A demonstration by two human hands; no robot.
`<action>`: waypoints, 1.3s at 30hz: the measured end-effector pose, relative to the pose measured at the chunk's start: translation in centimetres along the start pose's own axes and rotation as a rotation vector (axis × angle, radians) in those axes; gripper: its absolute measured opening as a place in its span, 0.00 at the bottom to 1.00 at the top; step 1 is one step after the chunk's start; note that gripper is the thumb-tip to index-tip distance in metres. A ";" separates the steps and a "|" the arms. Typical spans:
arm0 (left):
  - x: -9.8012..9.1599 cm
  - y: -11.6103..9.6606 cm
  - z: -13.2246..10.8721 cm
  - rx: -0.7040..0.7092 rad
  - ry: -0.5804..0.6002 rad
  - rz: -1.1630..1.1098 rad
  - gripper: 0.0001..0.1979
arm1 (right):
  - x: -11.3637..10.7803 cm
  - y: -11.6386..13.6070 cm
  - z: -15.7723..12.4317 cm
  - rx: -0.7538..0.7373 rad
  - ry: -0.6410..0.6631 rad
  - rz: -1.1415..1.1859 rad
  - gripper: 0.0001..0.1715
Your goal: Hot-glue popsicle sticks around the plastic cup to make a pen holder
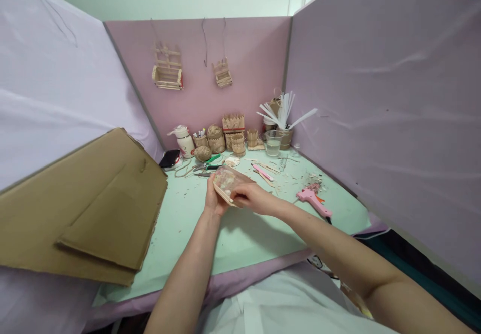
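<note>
Held above the middle of the table is a see-through plastic box [226, 177] with pale bits showing in it and a light, wood-coloured strip along its near edge. My left hand [215, 197] is wrapped round its left side and tilts it. My right hand [252, 196] has its fingers pinched at the box's near right edge; whatever lies between them is too small to make out. Just beyond the box are green-handled pliers [213, 166]. A pink craft knife [262, 172] lies past my right hand, and a pink glue gun [314, 202] rests to its right.
Cardboard sheets [108, 213] lean over the table's left side. Along the back stand a white bottle [184, 141], twine balls, wooden-stick pots [238, 145], a clear cup [273, 147] and white strips [283, 111]. Scraps litter the right. Fabric walls enclose three sides; small stick baskets [168, 77] hang behind.
</note>
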State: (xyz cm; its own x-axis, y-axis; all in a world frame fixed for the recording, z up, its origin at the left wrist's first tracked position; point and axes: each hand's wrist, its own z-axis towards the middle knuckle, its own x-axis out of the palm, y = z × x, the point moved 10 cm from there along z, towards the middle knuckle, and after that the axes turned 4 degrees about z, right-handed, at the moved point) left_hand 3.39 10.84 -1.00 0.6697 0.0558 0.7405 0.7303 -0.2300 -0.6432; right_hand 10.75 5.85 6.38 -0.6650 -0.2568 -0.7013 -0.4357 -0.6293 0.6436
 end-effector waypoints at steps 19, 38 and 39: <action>0.0 1.1 -0.3 -0.143 0.049 0.082 0.27 | 1.5 0.1 1.5 -0.008 0.243 -0.343 0.10; 0.3 -2.0 -0.4 0.041 0.177 0.082 0.35 | -9.9 -5.6 -14.2 0.665 -0.215 0.873 0.23; 0.2 -1.9 -0.3 0.030 0.164 0.082 0.35 | -10.0 -6.1 -14.9 0.692 -0.235 0.889 0.24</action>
State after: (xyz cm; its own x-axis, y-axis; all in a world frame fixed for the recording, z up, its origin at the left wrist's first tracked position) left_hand 2.08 11.03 0.45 0.6981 -0.1220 0.7055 0.6794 -0.1983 -0.7065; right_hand 29.16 1.31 4.90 -0.9692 -0.2194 0.1120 0.0520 0.2622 0.9636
